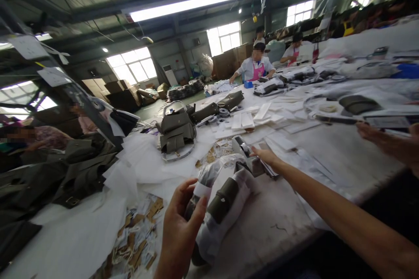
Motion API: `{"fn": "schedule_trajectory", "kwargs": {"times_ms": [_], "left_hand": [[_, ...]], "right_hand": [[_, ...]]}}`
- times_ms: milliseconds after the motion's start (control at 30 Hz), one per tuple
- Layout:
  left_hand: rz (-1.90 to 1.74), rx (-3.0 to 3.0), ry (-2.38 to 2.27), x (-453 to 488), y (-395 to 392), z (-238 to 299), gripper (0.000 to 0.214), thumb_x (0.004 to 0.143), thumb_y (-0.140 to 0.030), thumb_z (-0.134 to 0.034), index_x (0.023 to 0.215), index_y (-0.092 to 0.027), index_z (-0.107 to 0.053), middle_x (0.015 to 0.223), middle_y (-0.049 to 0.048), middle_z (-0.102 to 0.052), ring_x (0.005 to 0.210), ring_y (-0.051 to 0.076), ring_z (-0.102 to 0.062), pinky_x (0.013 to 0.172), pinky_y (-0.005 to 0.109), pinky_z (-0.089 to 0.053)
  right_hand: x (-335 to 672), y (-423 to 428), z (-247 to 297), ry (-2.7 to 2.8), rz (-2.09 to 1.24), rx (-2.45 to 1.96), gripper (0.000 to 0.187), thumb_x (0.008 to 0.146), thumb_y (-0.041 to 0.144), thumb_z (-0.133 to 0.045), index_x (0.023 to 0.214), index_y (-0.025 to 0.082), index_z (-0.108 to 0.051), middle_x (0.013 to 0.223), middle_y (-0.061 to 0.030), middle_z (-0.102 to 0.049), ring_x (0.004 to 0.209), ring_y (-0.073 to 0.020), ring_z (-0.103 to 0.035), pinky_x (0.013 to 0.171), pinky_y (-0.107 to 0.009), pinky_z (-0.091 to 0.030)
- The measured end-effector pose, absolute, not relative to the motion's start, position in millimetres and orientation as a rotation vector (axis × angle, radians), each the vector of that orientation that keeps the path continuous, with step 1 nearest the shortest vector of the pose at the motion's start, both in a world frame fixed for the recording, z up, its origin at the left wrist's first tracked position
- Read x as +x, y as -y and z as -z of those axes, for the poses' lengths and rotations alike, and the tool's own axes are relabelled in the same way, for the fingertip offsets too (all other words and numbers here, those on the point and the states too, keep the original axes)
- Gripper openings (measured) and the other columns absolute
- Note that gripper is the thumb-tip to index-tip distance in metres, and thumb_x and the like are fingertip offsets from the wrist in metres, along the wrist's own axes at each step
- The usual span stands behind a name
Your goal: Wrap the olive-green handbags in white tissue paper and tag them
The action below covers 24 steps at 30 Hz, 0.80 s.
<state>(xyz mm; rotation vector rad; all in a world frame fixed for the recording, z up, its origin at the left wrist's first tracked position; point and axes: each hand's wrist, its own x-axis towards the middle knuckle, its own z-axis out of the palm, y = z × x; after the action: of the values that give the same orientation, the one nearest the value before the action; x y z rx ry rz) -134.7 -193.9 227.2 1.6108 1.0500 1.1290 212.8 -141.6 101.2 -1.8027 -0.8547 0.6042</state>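
Observation:
My left hand (183,222) is curled around the wrapped side of an olive-green handbag (223,199), thumb toward me. White paper and clear film cover much of the bag, which lies tilted on the table. My right hand (262,155) reaches past the bag's far end, fingers closed on a grey device (242,146) whose exact kind is unclear. Loose paper hang tags (139,231) with strings lie left of my left hand, and more tags (216,150) are beyond the bag.
Another olive handbag (177,133) stands farther back by rolls of tape (224,113). White cards (244,120) spread across the table (271,222). From the right comes a co-worker's hand (386,144). More bags (81,165) are piled left, beside a slanting post (94,117).

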Motion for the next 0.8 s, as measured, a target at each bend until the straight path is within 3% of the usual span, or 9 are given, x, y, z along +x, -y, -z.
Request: {"fn": "schedule_trajectory", "kwargs": {"times_ms": [100, 233, 400, 567, 667, 800], "left_hand": [[-1.160, 1.636, -1.083, -136.9, 194.2, -228.5, 0.045, 0.078, -0.048, -0.072, 0.114, -0.024, -0.062, 0.110, 0.0045, -0.068, 0.104, 0.021, -0.063, 0.085, 0.028, -0.051], [-1.128, 1.608, -1.062, -138.9, 191.2, -224.8, 0.051, 0.078, -0.051, -0.071, 0.118, -0.023, -0.060, 0.112, 0.0065, -0.068, 0.106, 0.023, -0.063, 0.086, 0.029, -0.051], [-1.118, 1.605, -1.059, -138.8, 190.2, -223.5, 0.051, 0.078, -0.052, -0.072, 0.119, -0.023, -0.060, 0.111, 0.0066, -0.068, 0.106, 0.024, -0.063, 0.086, 0.029, -0.052], [-1.124, 1.637, -1.058, -141.5, 188.7, -222.5, 0.051, 0.078, -0.052, -0.072, 0.118, -0.023, -0.061, 0.109, 0.0064, -0.068, 0.104, 0.024, -0.064, 0.086, 0.030, -0.052], [-1.133, 1.685, -1.012, -143.2, 185.0, -217.7, 0.048, 0.079, -0.050, -0.072, 0.118, -0.023, -0.061, 0.108, 0.0066, -0.069, 0.100, 0.023, -0.065, 0.084, 0.030, -0.054], [-1.127, 1.739, -0.960, -141.2, 182.4, -212.0, 0.044, 0.083, -0.046, -0.070, 0.118, -0.023, -0.060, 0.107, 0.0063, -0.068, 0.096, 0.021, -0.066, 0.081, 0.028, -0.054]], "right_hand": [[210.4, 152.3, -99.8, 0.767, -0.702, -1.689, 0.058, 0.086, 0.064, -0.054, 0.083, 0.012, -0.079, 0.111, -0.0179, -0.072, 0.114, -0.0324, -0.062, 0.100, -0.043, -0.043], [201.8, 180.0, -94.3, 0.676, -0.735, -1.576, 0.054, 0.079, 0.065, -0.064, 0.095, 0.016, -0.079, 0.112, -0.0136, -0.073, 0.116, -0.0292, -0.062, 0.099, -0.037, -0.046], [184.0, 198.3, -68.9, 0.536, -0.788, -1.489, 0.054, 0.063, 0.062, -0.079, 0.084, 0.013, -0.078, 0.091, -0.0163, -0.076, 0.082, -0.0263, -0.071, 0.076, -0.037, -0.058], [177.5, 202.0, -50.7, 0.453, -0.731, -1.485, 0.047, 0.052, 0.056, -0.088, 0.067, 0.014, -0.074, 0.069, -0.0130, -0.072, 0.053, -0.0189, -0.061, 0.055, -0.035, -0.056], [169.1, 213.0, -60.3, 0.468, -0.697, -1.471, 0.049, 0.054, 0.057, -0.087, 0.075, 0.013, -0.077, 0.074, -0.0110, -0.073, 0.054, -0.0156, -0.058, 0.058, -0.034, -0.055], [131.0, 238.1, -108.0, 0.705, -0.669, -1.379, 0.044, 0.069, 0.054, -0.080, 0.091, 0.016, -0.078, 0.084, -0.0080, -0.074, 0.067, -0.0162, -0.060, 0.070, -0.032, -0.054]]}}
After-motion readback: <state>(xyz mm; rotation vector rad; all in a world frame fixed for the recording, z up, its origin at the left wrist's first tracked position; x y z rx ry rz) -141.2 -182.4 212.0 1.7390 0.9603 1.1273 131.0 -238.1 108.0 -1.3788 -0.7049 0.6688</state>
